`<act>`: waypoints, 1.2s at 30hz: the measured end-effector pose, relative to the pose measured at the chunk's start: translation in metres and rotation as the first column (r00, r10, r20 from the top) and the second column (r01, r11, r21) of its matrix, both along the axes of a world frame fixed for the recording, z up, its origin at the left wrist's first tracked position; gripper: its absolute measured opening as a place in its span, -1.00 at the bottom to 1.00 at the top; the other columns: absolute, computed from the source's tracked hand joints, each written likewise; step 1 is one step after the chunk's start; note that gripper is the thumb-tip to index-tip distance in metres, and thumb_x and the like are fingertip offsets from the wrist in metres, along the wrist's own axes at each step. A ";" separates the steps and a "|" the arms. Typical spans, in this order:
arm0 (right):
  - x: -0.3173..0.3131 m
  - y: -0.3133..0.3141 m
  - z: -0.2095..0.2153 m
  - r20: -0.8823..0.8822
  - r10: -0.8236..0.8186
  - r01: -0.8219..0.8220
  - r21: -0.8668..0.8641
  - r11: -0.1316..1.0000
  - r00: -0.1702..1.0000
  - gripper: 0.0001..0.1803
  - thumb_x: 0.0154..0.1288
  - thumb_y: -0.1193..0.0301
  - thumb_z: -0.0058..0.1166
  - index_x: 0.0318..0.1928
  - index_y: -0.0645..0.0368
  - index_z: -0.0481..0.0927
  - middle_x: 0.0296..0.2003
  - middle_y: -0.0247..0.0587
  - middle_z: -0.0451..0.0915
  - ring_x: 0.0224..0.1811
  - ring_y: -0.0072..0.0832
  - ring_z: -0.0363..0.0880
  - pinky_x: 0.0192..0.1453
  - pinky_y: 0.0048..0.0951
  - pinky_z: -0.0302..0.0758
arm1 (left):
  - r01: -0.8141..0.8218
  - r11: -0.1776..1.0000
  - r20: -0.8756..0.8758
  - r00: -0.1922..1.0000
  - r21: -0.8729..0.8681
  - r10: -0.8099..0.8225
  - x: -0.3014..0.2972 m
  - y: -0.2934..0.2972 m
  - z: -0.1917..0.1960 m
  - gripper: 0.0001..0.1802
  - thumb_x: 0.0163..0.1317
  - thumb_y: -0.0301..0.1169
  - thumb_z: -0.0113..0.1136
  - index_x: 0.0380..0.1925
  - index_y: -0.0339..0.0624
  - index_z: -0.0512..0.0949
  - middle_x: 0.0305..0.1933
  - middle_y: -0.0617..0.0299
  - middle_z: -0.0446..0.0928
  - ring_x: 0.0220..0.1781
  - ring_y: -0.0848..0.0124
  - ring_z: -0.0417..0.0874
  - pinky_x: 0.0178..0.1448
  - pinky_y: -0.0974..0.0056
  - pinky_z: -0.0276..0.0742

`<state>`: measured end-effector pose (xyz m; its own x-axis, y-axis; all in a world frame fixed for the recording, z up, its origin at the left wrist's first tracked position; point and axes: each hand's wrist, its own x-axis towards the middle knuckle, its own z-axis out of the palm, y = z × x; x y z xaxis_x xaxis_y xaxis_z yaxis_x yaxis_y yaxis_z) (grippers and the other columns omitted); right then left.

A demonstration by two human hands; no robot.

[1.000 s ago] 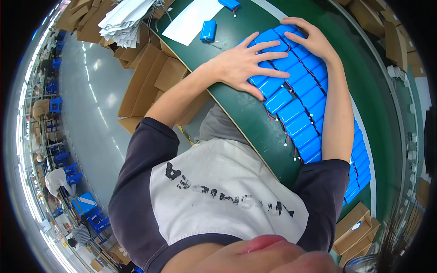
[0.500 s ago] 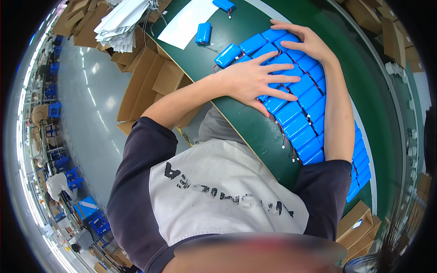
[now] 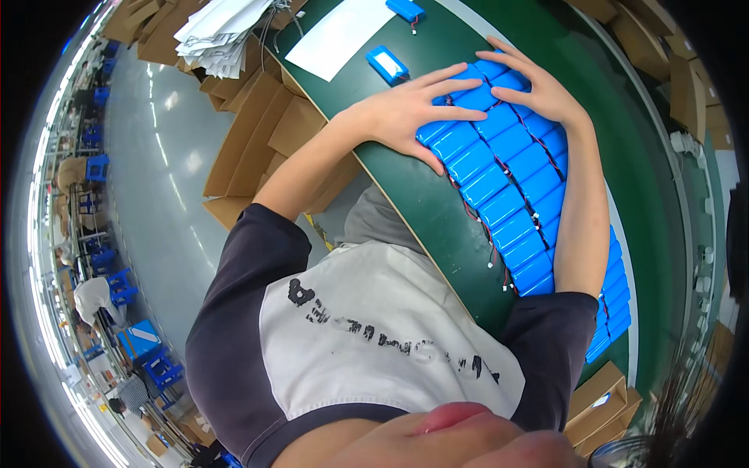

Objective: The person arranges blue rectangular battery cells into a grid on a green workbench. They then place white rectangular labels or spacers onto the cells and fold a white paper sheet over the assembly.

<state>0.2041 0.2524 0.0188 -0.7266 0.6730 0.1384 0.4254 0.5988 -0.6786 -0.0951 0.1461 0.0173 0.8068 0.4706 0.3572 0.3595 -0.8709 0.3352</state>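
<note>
Rows of blue shrink-wrapped battery packs (image 3: 499, 207) lie side by side on the green table, with red and black wires and small white connectors running between them. My left hand (image 3: 409, 113) lies over the near left end of the rows, its fingers spread across the packs and thumb along their near edge. Around the far end curves my right hand (image 3: 538, 90), fingers apart and touching the packs there; its forearm crosses above the rows and hides some of them. Just beyond my left hand sits a loose battery pack (image 3: 388, 65) with a pale patch on top.
Another loose pack (image 3: 406, 9) lies at the far edge beside a white sheet (image 3: 334, 39). Left of the green table (image 3: 421, 210) stand an open cardboard box (image 3: 250, 144) and a stack of white papers (image 3: 226, 35). Another cardboard box (image 3: 605, 402) is at lower right.
My left hand has slid back toward the left end of the rows, uncovering packs in the middle. The separate pack near that end no longer shows apart. The nearer loose pack sits turned.
</note>
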 end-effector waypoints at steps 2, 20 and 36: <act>0.000 0.001 -0.004 0.052 -0.038 0.035 0.063 0.997 0.998 -0.27 0.33 -0.02 0.38 0.49 -0.31 0.55 0.67 -0.28 0.22 0.70 -0.14 0.21 0.67 -0.05 0.29 | -0.003 1.000 0.023 1.000 -0.023 0.003 -0.002 -0.002 -0.002 0.07 -0.04 0.30 0.60 0.49 0.17 0.50 0.73 0.00 0.14 0.75 -0.18 0.08 0.69 -0.30 0.17; 0.000 0.000 0.001 -0.247 -0.131 0.082 -0.199 0.977 0.960 -0.45 0.45 0.01 0.27 0.32 -0.05 0.71 0.33 -0.17 0.66 0.46 -0.21 0.56 0.60 -0.19 0.39 | -0.065 0.987 0.134 0.987 -0.143 0.085 -0.038 0.070 -0.002 -0.47 0.52 -0.28 0.25 0.46 -0.03 0.52 0.52 -0.02 0.42 0.59 0.04 0.39 0.65 0.01 0.31; -0.002 0.003 -0.003 -0.258 -0.127 0.075 -0.202 0.976 0.958 -0.53 0.46 0.10 0.28 0.28 -0.03 0.74 0.32 -0.25 0.67 0.40 -0.27 0.62 0.56 -0.24 0.44 | -0.546 0.763 0.132 0.834 0.347 0.536 -0.022 0.171 -0.037 -0.62 0.34 -0.10 0.40 0.13 0.16 0.77 0.13 0.08 0.74 0.25 0.00 0.67 0.32 -0.06 0.61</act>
